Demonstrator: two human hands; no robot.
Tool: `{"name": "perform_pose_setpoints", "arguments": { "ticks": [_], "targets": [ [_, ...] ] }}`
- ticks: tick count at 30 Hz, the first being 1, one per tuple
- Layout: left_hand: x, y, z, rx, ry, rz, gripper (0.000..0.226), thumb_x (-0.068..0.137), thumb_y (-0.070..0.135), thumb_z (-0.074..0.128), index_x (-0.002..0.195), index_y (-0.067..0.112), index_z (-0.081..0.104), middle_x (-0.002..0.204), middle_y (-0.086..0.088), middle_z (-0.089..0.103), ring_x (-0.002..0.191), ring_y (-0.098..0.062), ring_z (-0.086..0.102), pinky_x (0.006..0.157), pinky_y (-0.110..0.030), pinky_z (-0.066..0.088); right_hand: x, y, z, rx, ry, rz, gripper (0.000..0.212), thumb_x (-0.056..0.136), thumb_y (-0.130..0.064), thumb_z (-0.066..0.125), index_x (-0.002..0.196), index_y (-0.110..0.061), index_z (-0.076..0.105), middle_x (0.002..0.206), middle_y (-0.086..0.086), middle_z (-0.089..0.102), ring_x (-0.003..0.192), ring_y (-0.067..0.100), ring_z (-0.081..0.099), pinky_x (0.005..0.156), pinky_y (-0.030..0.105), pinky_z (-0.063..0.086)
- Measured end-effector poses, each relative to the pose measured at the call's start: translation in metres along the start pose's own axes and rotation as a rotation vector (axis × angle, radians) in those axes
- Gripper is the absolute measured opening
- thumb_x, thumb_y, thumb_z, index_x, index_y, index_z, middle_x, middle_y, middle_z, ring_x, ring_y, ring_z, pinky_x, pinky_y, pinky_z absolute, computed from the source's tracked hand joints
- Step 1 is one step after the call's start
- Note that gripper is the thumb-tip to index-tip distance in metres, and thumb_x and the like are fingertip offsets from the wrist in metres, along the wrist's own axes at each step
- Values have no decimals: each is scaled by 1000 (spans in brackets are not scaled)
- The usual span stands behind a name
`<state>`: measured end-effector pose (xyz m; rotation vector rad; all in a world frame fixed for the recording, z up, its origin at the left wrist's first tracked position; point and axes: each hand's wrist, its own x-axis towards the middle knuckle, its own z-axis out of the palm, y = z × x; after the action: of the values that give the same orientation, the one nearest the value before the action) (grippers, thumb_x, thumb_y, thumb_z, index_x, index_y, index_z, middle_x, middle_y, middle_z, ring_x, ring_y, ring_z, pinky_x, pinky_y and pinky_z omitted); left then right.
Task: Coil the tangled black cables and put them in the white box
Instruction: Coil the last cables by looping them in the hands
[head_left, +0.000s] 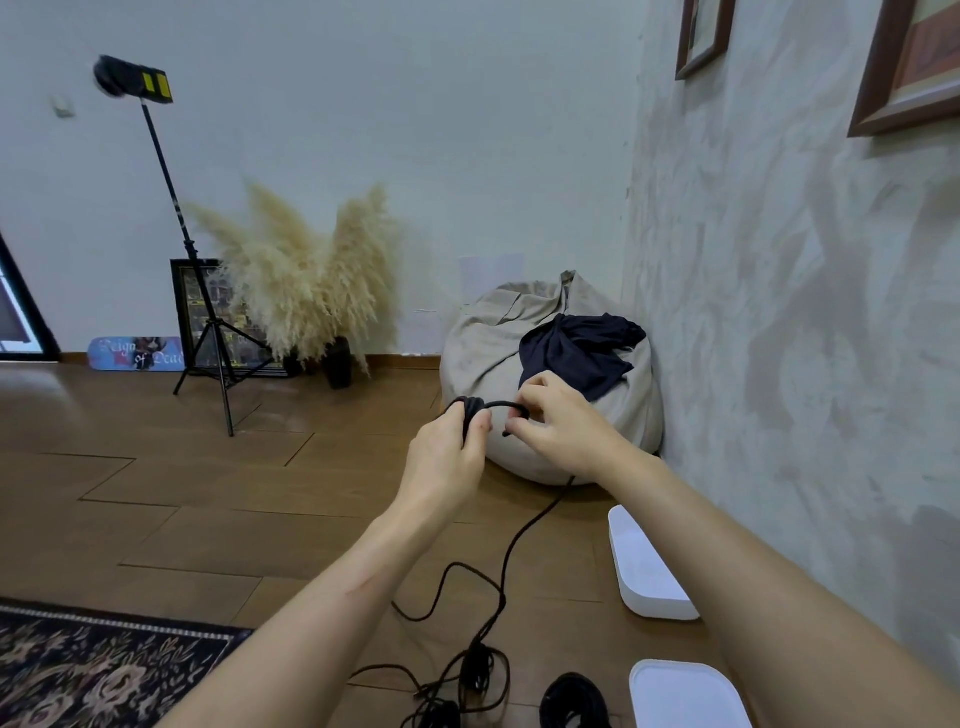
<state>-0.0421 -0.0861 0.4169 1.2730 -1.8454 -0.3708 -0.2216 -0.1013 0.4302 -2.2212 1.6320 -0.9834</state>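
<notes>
Your L grip holds the black coil at fingertips. R grip pinches the cable just beside it. Slack trails down to the tangle on the floor, near the white box.

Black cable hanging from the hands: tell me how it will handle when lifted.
Probably floppy: the black cable sags in loose curves from the right hand to the floor. Likely light: a pinch holds it. May snag: it runs into a tangle.
</notes>
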Motion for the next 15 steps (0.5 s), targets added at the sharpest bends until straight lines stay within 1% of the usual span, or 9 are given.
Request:
{"name": "perform_pose_setpoints", "arguments": {
  "ticks": [1, 2, 5, 7, 9, 11, 13, 14, 15],
  "targets": [
    [1, -2, 1, 1, -4, -8, 36, 108, 36, 43, 89, 9, 56, 79, -7, 65, 72, -24, 58, 65, -41, 44, 2, 1, 2, 33, -23, 14, 11, 91, -36, 58, 85, -28, 62, 105, -5, 51, 93, 20, 59, 88, 45, 53],
    [1, -4, 3, 3, -10, -19, 36, 108, 36, 42, 90, 8, 56, 80, -7, 65, 73, -25, 59, 66, -43, 46, 3, 4, 3, 50, -40, 26, 7, 92, -29, 58, 85, -30, 60, 107, -4, 51, 94, 22, 60, 89, 43, 53],
    [1, -11, 8, 10, -34, -58, 38, 109, 39, 41, 93, 9, 59, 83, -7, 67, 76, -25, 61, 70, -45, 49, 2, 10, 7, 45, -79, 53, 12, 96, -15, 56, 95, -27, 59, 116, 0, 53, 95, 20, 54, 77, 25, 43],
    [3, -15, 9, 20, -35, -77, 38, 109, 38, 41, 96, 9, 60, 84, -7, 67, 76, -25, 61, 71, -46, 50, 2, 11, 3, 97, -105, 82, 14, 96, -13, 57, 106, -21, 64, 119, 1, 56, 97, 20, 55, 79, 29, 44],
    [4, -18, 8, 35, -27, -73, 36, 109, 37, 41, 93, 10, 58, 81, -6, 65, 73, -23, 59, 66, -43, 47, 1, 12, -4, 177, -149, 107, 17, 96, -11, 59, 108, -17, 69, 115, 2, 63, 96, 24, 60, 84, 37, 50],
    [7, -18, 7, 47, -16, -52, 35, 109, 36, 43, 85, 12, 52, 75, -5, 61, 66, -22, 55, 58, -38, 38, 1, 12, -12, 237, -192, 112, 18, 95, -8, 61, 107, -17, 73, 108, 8, 69, 86, 20, 59, 78, 33, 50],
    [11, -15, 2, 49, 8, -30, 36, 108, 36, 45, 80, 13, 47, 71, -4, 57, 62, -21, 51, 56, -37, 33, 2, 11, -21, 303, -225, 109, 24, 94, -7, 60, 103, -23, 76, 96, 19, 64, 74, 19, 49, 67, 29, 42],
    [13, -13, -1, 49, 23, -20, 37, 108, 36, 45, 80, 13, 46, 70, -3, 55, 62, -20, 50, 55, -37, 31, 3, 10, -26, 358, -240, 110, 28, 92, -6, 59, 101, -26, 78, 97, 27, 61, 73, 21, 43, 64, 28, 38],
    [18, -11, -4, 50, 37, -8, 37, 108, 36, 46, 80, 12, 46, 68, -3, 54, 61, -20, 48, 55, -37, 30, 6, 10, -31, 406, -252, 111, 31, 90, -6, 59, 100, -28, 79, 106, 34, 59, 74, 24, 39, 62, 29, 34]
  ]
}}
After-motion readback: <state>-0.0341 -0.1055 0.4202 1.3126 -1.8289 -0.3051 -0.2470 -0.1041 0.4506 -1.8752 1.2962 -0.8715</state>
